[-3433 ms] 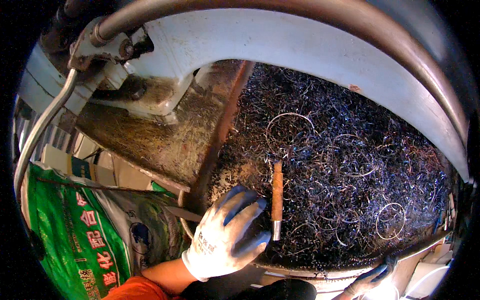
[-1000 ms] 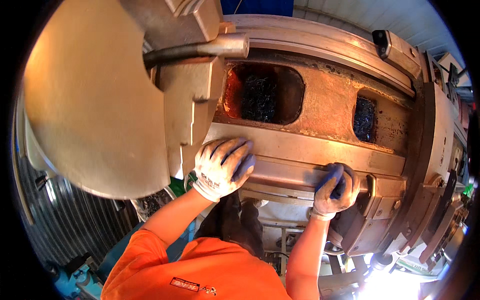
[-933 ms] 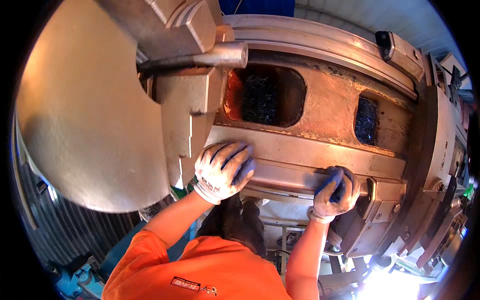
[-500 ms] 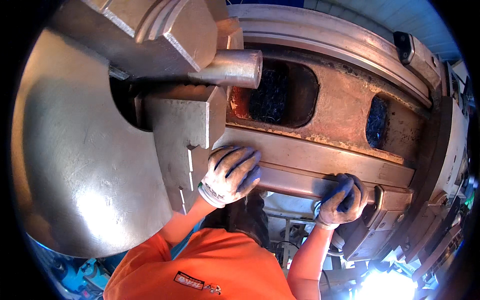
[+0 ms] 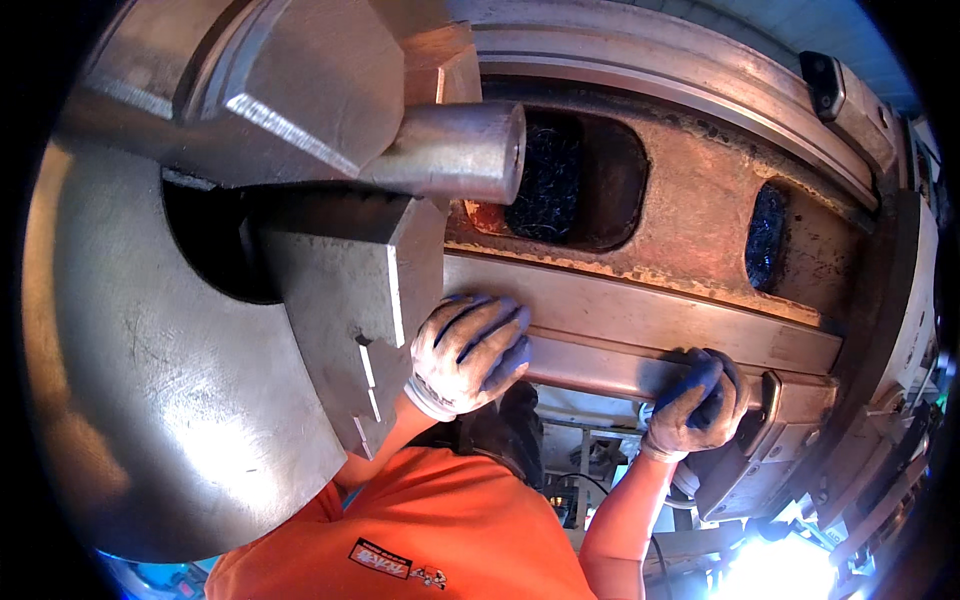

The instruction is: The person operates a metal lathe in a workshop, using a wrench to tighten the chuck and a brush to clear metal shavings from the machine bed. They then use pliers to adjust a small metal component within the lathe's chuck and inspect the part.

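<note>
1. The view is filled by a large rust-brown machine bed (image 5: 700, 200).
2. Two dark rounded openings (image 5: 575, 180) are cut into the machine bed, and tangled metal swarf is seen inside them.
3. A big grey metal disc (image 5: 150, 380) is set left of the machine bed.
4. Below the machine bed, a harsh white glare (image 5: 770, 575) is seen at floor level.

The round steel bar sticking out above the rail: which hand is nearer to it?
Left. The left hand rests flat on the rail just below the steel bar; the right hand grips the rail's edge farther right.
</note>
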`<state>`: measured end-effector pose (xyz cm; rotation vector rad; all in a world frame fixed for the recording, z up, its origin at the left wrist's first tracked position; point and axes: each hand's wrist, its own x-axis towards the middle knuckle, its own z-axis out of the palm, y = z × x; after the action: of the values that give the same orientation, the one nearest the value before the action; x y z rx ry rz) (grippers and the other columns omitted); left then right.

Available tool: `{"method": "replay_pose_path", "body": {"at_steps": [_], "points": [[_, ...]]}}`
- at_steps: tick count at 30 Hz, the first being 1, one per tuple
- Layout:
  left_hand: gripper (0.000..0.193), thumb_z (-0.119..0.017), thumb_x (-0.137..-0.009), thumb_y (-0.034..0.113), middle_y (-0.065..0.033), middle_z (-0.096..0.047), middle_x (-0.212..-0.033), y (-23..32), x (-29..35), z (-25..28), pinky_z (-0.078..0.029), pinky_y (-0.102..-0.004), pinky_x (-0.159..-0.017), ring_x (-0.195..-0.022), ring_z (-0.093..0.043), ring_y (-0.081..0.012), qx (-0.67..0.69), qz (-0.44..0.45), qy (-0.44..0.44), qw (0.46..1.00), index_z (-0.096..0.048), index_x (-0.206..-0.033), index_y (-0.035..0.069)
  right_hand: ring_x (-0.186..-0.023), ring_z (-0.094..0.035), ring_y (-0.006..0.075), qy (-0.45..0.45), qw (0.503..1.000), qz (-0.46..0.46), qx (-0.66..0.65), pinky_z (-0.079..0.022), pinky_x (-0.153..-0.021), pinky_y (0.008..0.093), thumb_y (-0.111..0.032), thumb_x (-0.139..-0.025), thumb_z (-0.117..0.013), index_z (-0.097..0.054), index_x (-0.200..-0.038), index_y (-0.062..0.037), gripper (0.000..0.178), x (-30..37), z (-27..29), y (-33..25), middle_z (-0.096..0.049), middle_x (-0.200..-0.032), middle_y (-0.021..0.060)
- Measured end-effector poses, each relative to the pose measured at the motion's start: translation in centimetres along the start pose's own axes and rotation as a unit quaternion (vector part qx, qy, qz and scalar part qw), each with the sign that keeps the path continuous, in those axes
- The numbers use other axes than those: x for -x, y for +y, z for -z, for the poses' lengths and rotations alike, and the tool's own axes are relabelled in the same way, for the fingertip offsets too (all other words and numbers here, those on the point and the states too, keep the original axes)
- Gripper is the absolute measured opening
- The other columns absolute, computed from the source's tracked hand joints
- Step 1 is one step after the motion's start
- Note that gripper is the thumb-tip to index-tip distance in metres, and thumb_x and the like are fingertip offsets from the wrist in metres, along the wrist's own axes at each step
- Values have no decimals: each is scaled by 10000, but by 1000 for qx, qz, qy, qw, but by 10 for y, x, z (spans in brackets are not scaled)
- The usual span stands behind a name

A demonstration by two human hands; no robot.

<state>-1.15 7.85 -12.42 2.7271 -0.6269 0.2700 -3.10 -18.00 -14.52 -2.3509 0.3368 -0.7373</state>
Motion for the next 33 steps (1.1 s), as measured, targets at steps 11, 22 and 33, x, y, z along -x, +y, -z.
{"method": "replay_pose_path", "body": {"at_steps": [11,22,33], "points": [[426,-734,-724,358,-29,-662,-1153,1,1,0,-463,-405,-921,-1023,-608,-232,-4,-8,18,1000,-724,-1100,156,-784,-653,289,9,1000,-9,11,-522,-741,393,-96,-853,-626,-684,-818,0,117,1,1,1,-686,-854,138],[428,-733,-739,350,-32,-641,-1174,3,9,0,-436,-408,-940,-1064,-589,-247,-18,-28,62,998,-711,-1124,163,-829,-651,356,53,996,36,58,-512,-774,436,-110,-817,-665,-681,-877,4,129,7,2,9,-684,-886,170],[412,-754,-736,334,-77,-668,-1119,32,109,-16,-461,-418,-872,-973,-628,-278,234,-106,229,939,-692,-1075,107,-636,-702,277,171,983,55,35,-550,-621,387,-387,-878,-691,-719,-761,-81,329,2,-12,22,-717,-731,116]]}}
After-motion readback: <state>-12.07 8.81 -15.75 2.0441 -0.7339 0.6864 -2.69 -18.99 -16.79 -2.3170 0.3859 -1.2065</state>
